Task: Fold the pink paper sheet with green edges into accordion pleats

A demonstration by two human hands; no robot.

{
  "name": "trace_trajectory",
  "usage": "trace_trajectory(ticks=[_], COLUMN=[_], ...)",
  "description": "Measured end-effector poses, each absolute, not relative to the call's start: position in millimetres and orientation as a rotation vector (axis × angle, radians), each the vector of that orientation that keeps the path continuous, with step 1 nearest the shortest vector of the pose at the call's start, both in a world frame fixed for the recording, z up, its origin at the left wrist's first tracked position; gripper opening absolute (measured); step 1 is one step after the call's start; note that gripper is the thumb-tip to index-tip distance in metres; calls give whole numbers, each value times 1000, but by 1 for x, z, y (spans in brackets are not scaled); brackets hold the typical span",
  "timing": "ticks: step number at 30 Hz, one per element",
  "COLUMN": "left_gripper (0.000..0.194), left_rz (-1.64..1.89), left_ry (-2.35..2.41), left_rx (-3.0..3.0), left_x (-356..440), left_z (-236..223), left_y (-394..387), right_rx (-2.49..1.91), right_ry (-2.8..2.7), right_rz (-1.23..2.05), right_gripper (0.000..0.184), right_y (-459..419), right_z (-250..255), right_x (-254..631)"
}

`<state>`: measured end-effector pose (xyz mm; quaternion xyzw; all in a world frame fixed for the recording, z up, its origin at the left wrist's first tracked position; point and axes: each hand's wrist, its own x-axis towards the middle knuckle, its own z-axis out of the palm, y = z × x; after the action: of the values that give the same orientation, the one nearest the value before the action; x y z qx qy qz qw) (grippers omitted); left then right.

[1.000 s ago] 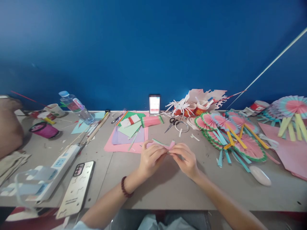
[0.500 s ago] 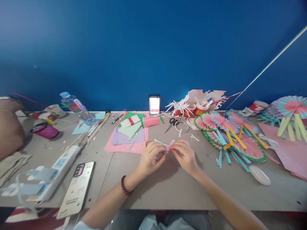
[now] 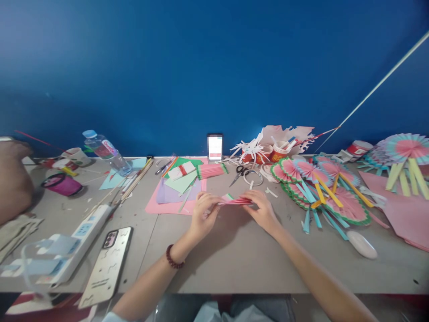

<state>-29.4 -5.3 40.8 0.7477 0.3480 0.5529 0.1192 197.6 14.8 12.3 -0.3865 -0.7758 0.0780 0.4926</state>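
Note:
A narrow accordion-folded paper strip, pink with a green end, is stretched level between my hands just above the grey table. My left hand, with a bead bracelet on its wrist, pinches the strip's left end. My right hand pinches its right end. Both hands sit a little in front of a pink sheet with lilac and green papers on it.
Finished paper fans with yellow and blue handles lie to the right. Scissors, tape rings and red cups sit behind. A phone, power strip, water bottle and another person's arm are on the left.
My hands have moved apart and slightly away from me, and the folded paper between them is now pressed into a flat strip held end to end.

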Motion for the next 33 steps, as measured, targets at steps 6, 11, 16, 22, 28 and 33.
trace_trajectory(ticks=[6, 11, 16, 22, 28, 33], left_gripper=[13, 22, 23, 18, 14, 16], left_rz=[1626, 1542, 1506, 1500, 1500, 1456], left_ry=[1060, 1104, 1100, 1063, 1088, 1113], left_rx=[1822, 1449, 1314, 1281, 1309, 1304], left_x=[-34, -37, -38, -39, -42, -43], left_z=[32, 30, 31, 33, 34, 35], left_y=[4, 8, 10, 12, 14, 15], right_rx=[-987, -1170, -1266, -1224, -1187, -1147], right_ry=[-1775, -1612, -1413, -1333, -1325, -1320], right_rz=[428, 705, 978, 1044, 999, 948], right_gripper=[16, 26, 46, 34, 22, 16], right_y=[20, 15, 17, 18, 16, 14], right_z=[11, 10, 9, 8, 13, 17], right_x=[204, 204, 207, 206, 200, 198])
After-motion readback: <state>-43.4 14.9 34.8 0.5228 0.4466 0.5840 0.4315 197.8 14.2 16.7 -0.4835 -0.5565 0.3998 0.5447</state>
